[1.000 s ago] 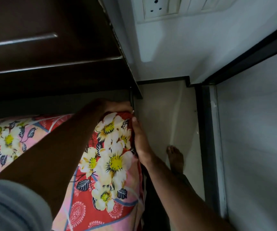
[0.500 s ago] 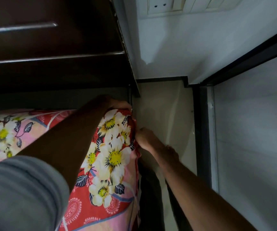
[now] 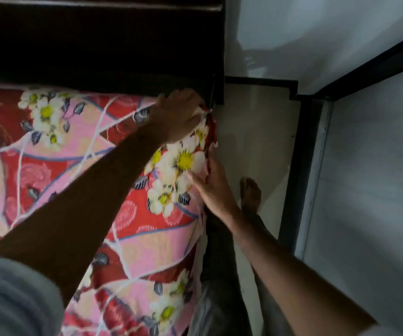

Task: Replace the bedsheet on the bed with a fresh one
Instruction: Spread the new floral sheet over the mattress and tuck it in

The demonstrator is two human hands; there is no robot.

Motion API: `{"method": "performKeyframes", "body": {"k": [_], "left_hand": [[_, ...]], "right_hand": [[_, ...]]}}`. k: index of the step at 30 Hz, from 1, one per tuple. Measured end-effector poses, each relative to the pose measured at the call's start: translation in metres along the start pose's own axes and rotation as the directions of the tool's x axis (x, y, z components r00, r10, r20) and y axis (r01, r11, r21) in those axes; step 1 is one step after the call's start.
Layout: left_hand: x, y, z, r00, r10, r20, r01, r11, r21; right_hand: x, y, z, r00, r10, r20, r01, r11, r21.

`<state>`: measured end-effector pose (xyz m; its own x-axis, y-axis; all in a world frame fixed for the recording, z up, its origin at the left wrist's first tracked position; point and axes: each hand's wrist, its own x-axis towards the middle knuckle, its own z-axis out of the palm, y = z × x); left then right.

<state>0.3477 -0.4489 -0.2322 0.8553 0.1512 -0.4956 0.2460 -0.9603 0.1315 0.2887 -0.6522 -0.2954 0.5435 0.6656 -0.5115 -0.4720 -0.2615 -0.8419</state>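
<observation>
The red and pink flowered bedsheet (image 3: 79, 170) covers the bed, reaching its far right corner beside the dark headboard (image 3: 98, 44). The left hand (image 3: 181, 115) grips the sheet at that corner, fingers curled into the cloth. The right hand (image 3: 211, 190) lies flat on the sheet's right edge, fingers straight. A bare foot (image 3: 251, 192) stands on the floor (image 3: 256, 132) just right of the bed.
</observation>
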Motion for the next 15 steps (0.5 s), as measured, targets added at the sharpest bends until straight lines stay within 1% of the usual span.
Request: {"method": "performKeyframes", "body": {"k": [1, 2, 3, 4, 5, 7, 8, 11, 12, 13, 15], "left_hand": [[-0.025, 0.006, 0.01, 0.994, 0.063, -0.09, -0.054, 0.993, 0.103], [-0.058, 0.018, 0.023, 0.984, 0.129, -0.124, -0.102, 0.975, 0.198], [-0.088, 0.026, 0.038, 0.978, 0.179, -0.108, -0.144, 0.952, 0.271], [-0.112, 0.034, 0.052, 0.972, 0.214, -0.094, -0.176, 0.934, 0.31], [-0.133, 0.039, 0.071, 0.968, 0.235, -0.088, -0.195, 0.926, 0.322], [-0.174, 0.049, 0.102, 0.974, 0.223, -0.047, -0.199, 0.935, 0.295], [-0.194, 0.054, 0.118, 0.975, 0.217, -0.04, -0.198, 0.94, 0.278], [-0.239, 0.071, 0.154, 0.965, 0.255, -0.061, -0.226, 0.927, 0.298], [-0.25, 0.077, 0.164, 0.958, 0.281, -0.059, -0.25, 0.918, 0.309], [-0.257, 0.083, 0.172, 0.953, 0.295, -0.069, -0.258, 0.91, 0.324], [-0.267, 0.093, 0.185, 0.951, 0.287, -0.114, -0.235, 0.912, 0.336]], "right_hand": [[-0.002, -0.001, -0.006, 0.999, 0.041, 0.017, -0.043, 0.993, 0.111], [-0.012, -0.006, -0.01, 0.992, 0.122, 0.025, -0.125, 0.975, 0.182], [-0.021, -0.002, -0.012, 0.986, 0.165, 0.036, -0.169, 0.961, 0.219], [-0.031, 0.002, -0.012, 0.975, 0.203, 0.089, -0.218, 0.951, 0.221], [-0.043, 0.015, -0.01, 0.964, 0.226, 0.14, -0.253, 0.942, 0.222], [-0.068, 0.037, -0.004, 0.944, 0.26, 0.203, -0.301, 0.931, 0.206], [-0.082, 0.047, -0.001, 0.925, 0.312, 0.216, -0.353, 0.917, 0.187], [-0.127, 0.084, 0.01, 0.869, 0.477, 0.135, -0.495, 0.845, 0.201], [-0.142, 0.099, 0.015, 0.858, 0.503, 0.1, -0.512, 0.831, 0.217], [-0.154, 0.111, 0.02, 0.863, 0.502, 0.059, -0.501, 0.835, 0.226], [-0.175, 0.129, 0.03, 0.887, 0.461, 0.024, -0.452, 0.857, 0.246]]}}
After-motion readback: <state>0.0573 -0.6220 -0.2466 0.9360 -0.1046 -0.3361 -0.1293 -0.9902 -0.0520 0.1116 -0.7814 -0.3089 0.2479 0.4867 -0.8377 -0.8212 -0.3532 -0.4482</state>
